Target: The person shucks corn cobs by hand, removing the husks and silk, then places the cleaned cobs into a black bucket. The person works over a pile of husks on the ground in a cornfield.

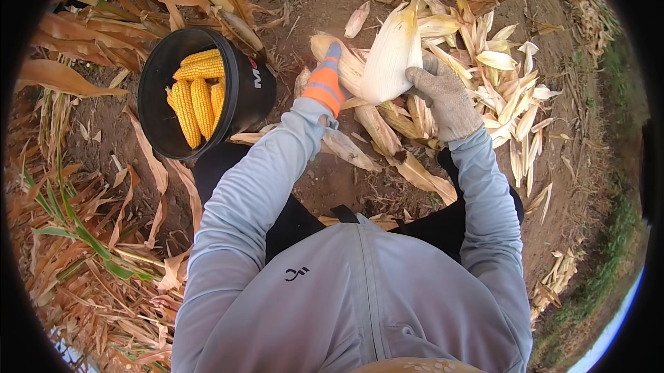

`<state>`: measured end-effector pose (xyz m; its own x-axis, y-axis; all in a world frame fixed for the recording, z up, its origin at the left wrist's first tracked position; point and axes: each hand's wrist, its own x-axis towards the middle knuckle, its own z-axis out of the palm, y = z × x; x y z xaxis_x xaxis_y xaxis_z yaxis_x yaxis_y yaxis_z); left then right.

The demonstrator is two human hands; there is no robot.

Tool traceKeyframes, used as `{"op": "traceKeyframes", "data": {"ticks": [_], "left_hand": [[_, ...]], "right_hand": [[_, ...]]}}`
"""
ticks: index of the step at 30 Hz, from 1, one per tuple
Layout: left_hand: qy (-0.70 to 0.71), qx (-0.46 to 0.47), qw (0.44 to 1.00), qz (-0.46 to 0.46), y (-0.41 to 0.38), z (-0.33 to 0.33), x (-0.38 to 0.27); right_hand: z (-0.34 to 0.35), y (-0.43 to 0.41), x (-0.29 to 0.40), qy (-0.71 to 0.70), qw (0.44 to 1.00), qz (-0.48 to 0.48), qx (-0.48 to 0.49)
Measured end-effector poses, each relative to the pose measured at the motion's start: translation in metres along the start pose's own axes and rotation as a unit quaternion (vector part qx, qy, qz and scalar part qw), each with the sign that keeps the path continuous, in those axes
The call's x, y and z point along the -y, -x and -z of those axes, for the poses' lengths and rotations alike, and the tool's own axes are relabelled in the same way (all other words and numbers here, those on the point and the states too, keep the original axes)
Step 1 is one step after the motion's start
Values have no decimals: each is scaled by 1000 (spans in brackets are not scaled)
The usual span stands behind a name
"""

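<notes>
Before me is an ear of corn in its husk [345, 64], partly covered by my left hand [327, 82], which wears an orange and grey glove and is closed around it. A broad pale husk leaf [391, 56] stands up beside that ear. My right hand [443, 95], in a beige knitted glove, pinches the pale leaf's lower right edge between thumb and fingers. More unhusked ears [376, 126] lie on the soil just below both hands. Husked yellow corn cobs [194, 103] rest inside a black bucket [236, 88] tipped towards me on the left.
A heap of stripped husks [506, 93] spreads over the ground at the right. Dry corn stalks and leaves [124, 10] crowd the upper left beside the bucket. Fallen leaves [93, 290] cover the lower left, with a green plant [93, 243] among them.
</notes>
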<state>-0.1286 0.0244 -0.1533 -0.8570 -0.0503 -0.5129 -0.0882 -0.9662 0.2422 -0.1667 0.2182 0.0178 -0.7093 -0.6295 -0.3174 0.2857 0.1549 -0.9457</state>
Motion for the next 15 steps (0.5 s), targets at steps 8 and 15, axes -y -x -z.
{"op": "traceKeyframes", "data": {"ticks": [8,15], "left_hand": [[-33,-48,997,-59,20,-28,11],[-79,-21,992,-92,46,-22,17]], "right_hand": [[-26,-2,-1,319,944,88,7],[-61,-2,-23,513,815,271,-6]]}}
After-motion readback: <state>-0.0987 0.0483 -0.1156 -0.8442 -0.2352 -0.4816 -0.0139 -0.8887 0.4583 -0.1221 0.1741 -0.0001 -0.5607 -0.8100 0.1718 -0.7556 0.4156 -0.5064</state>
